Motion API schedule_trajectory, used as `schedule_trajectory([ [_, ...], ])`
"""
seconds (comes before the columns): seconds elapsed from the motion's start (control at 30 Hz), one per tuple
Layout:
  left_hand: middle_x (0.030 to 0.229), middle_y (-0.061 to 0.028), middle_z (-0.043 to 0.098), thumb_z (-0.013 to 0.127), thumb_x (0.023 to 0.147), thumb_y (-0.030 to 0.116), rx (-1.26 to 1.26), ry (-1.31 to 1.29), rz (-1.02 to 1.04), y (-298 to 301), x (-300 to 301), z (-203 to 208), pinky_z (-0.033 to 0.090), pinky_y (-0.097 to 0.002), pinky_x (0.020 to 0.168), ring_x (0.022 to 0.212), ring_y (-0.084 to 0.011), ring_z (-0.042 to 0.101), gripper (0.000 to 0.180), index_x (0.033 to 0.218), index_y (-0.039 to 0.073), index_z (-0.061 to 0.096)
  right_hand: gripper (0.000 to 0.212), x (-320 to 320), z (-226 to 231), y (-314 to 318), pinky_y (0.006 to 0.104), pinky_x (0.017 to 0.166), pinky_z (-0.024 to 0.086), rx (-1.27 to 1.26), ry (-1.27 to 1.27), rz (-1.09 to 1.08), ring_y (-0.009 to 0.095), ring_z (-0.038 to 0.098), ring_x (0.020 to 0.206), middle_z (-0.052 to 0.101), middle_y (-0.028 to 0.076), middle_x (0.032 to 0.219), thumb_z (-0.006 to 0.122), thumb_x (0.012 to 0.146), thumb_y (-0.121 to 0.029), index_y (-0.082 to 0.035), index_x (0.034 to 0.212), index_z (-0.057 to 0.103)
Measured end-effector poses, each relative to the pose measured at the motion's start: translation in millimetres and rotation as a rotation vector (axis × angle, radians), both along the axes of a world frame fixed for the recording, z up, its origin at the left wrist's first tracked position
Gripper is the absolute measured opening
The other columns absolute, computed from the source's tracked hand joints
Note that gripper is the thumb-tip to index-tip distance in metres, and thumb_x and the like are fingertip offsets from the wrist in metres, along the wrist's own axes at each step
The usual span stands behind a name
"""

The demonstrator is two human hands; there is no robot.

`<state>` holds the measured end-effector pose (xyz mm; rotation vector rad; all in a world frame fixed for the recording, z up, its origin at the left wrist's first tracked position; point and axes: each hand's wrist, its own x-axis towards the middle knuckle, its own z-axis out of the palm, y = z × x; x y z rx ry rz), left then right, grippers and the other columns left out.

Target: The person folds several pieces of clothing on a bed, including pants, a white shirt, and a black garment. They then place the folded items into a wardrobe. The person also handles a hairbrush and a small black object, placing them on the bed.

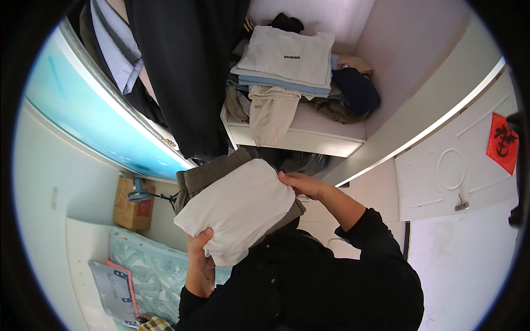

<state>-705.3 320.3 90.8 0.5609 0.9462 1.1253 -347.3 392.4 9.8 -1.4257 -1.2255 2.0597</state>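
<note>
The near left corner of the folded white garment (pixel 237 207) is pinched by the left hand (pixel 201 251), with the thumb laid on top; the fingers are tucked underneath, and how far they are spread cannot be told. The right edge is held by the right hand (pixel 303 186), its tips closed in on the cloth, though the underside of that grip is hidden. The garment is thus suspended between both hands in front of the body, its long axis slanted from lower left to upper right. Beneath it, a folded grey-brown garment (pixel 212 172) is carried too, its layers left exposed along the far edge

Ahead and to the right, a white shelf (pixel 331 146) is set beyond the bundle; of the two, the right hand is placed nearer to it. On it are stacked a folded white top (pixel 290 52), pale blue cloth (pixel 292 83) and a cream garment (pixel 273 116) draped over the front edge. A long black garment (pixel 182 71) is hung to the left of the stack. Farther out, a fan (pixel 138 192) is seen before a cardboard box (pixel 132 212), and leaf-patterned bedding (pixel 157 262) is spread at lower left
</note>
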Motion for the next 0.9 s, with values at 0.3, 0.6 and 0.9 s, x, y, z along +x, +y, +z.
schedule_trajectory([
  [0.3, 0.136, -0.019, 0.063, 0.083, 0.072, 0.016, 0.07, -0.031, -0.05, 1.7, -14.0, 29.0, 0.053, -0.0447, 0.104, 0.123, -0.0335, 0.064, 0.086, 0.146, -0.006, 0.047, 0.087, -27.2, 20.3, -8.9, 0.0407, 0.12, 0.039, -0.215, 0.385, -0.065, 0.024, 0.051, 0.143, 0.05, 0.013, 0.158, 0.049, 0.1, -0.07, -0.006, 0.158, 0.041],
  [0.6, 0.133, -0.0177, 0.067, 0.091, 0.066, 0.01, 0.286, 0.216, -0.32, 42.0, -11.1, 32.7, 0.051, -0.0439, 0.104, 0.121, -0.0307, 0.066, 0.086, 0.141, -0.007, 0.054, 0.08, 14.9, 35.1, -30.6, 0.0435, 0.116, 0.044, -0.209, 0.946, -0.342, 0.027, 0.055, 0.138, 0.055, 0.015, 0.152, 0.074, 0.092, -0.044, -0.005, 0.155, 0.044],
  [0.9, 0.128, -0.0127, 0.071, 0.083, 0.074, -0.005, 0.26, 0.471, -0.495, 63.9, 43.6, 40.2, 0.051, -0.039, 0.103, 0.12, -0.0257, 0.067, 0.063, 0.134, -0.003, 0.064, 0.097, 69.0, 68.6, -62.2, 0.0444, 0.117, 0.039, 0.473, 0.223, -0.303, 0.027, 0.05, 0.14, 0.054, 0.014, 0.152, 0.094, 0.076, -0.019, -0.001, 0.155, 0.041],
])
